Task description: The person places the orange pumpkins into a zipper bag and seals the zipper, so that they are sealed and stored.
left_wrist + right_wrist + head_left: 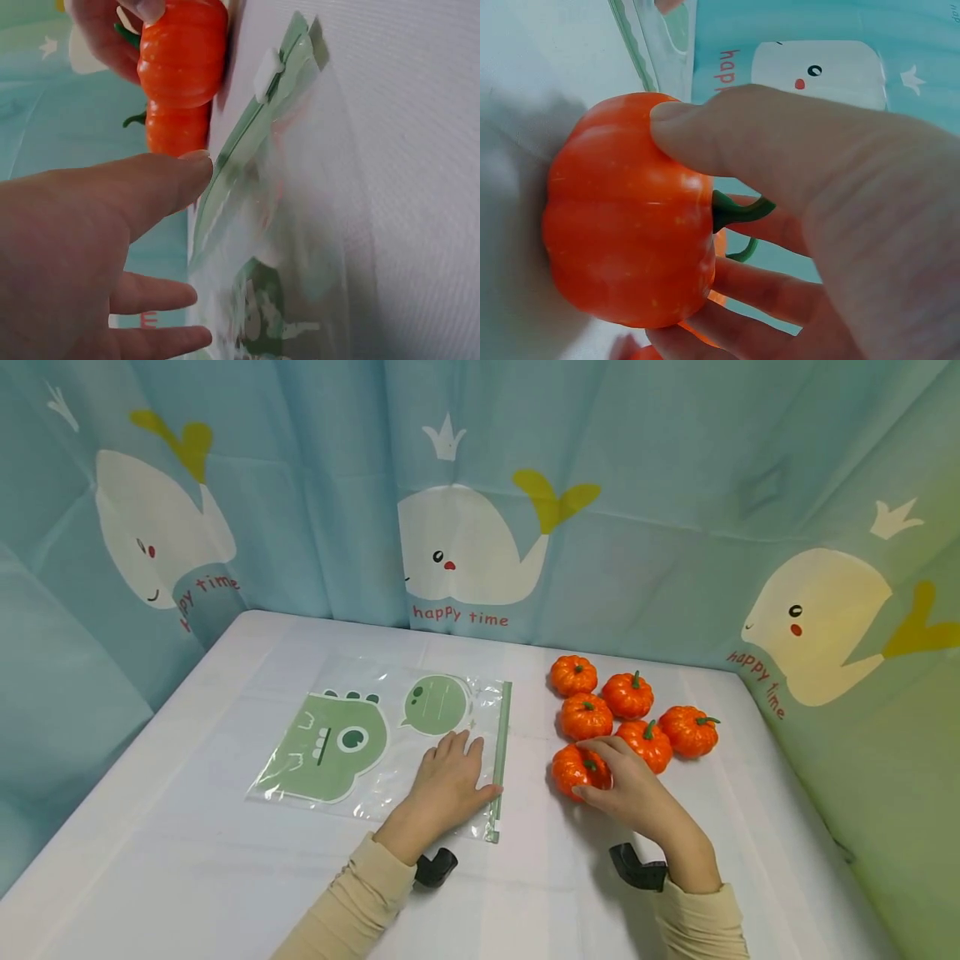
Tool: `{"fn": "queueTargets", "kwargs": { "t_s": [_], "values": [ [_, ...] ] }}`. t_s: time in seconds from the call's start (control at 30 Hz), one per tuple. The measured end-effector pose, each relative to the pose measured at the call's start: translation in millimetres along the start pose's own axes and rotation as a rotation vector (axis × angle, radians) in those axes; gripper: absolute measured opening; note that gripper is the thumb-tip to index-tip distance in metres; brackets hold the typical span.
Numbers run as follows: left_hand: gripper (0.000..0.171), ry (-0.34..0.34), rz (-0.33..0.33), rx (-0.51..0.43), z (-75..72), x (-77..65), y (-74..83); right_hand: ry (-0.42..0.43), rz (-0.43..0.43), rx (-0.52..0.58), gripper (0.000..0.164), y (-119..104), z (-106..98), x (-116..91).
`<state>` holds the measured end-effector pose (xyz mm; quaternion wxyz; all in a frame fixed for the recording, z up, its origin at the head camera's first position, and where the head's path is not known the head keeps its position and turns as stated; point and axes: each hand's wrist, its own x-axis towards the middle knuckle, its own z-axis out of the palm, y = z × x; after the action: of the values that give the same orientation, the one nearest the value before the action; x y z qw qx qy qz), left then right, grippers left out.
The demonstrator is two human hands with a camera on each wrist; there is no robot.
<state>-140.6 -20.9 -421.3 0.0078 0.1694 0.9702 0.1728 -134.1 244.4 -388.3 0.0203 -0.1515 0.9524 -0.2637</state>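
Note:
On the table's left half lies a clear zip bag (322, 752) printed with a green monster and a speech bubble. My left hand (447, 785) rests over its right part with fingers spread, the thumb reaching the green zip strip (504, 727). In the left wrist view, a white slider (268, 75) sits near one end of that strip. My right hand (637, 793) grips the nearest small orange toy pumpkin (573, 770), thumb on one side and fingers round the other. The right wrist view shows this pumpkin (630, 217) with its green stem beside the thumb.
Several more toy pumpkins (587, 717) cluster behind and right of the held one. The white table (187, 877) is bordered by a blue curtain (330, 527) with whale prints at the back and sides. Black wrist mounts (637, 867) sit at both cuffs.

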Motion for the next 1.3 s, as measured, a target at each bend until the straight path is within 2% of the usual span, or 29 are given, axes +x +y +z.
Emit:
{"fn": "queueTargets", "kwargs": {
  "t_s": [0.2, 0.37, 0.5, 0.63, 0.87, 1.13, 1.3],
  "values": [
    [0.069, 0.040, 0.009, 0.068, 2.1, -1.9, 2.1, -0.008, 0.016, -0.005, 0.054, -1.1, -1.0, 0.1],
    [0.078, 0.023, -0.033, 0.047, 4.2, -1.8, 5.2, -0.018, 0.047, -0.011, 0.055, -1.0, 1.8, -0.3],
    [0.080, 0.020, -0.056, 0.054, 6.0, -2.0, 8.1, -0.012, 0.036, -0.019, 0.055, -1.2, 4.2, -0.2],
    [0.068, 0.068, -0.042, 0.088, 7.1, -2.7, 10.5, 0.005, 0.013, -0.022, 0.054, -1.0, 4.4, 0.2],
    [0.032, 0.138, -0.029, 0.054, 9.3, -1.9, 14.0, 0.009, 0.008, -0.030, 0.055, -1.4, 2.1, 0.2],
    [0.015, 0.265, -0.010, 0.155, 17.1, 2.5, 17.0, 0.011, 0.011, -0.042, 0.054, -1.9, 2.0, 1.4],
    [0.012, 0.351, 0.011, 0.177, 16.9, 3.3, 15.6, 0.004, 0.012, -0.037, 0.054, -2.2, 4.7, 1.6]
  ]
}}
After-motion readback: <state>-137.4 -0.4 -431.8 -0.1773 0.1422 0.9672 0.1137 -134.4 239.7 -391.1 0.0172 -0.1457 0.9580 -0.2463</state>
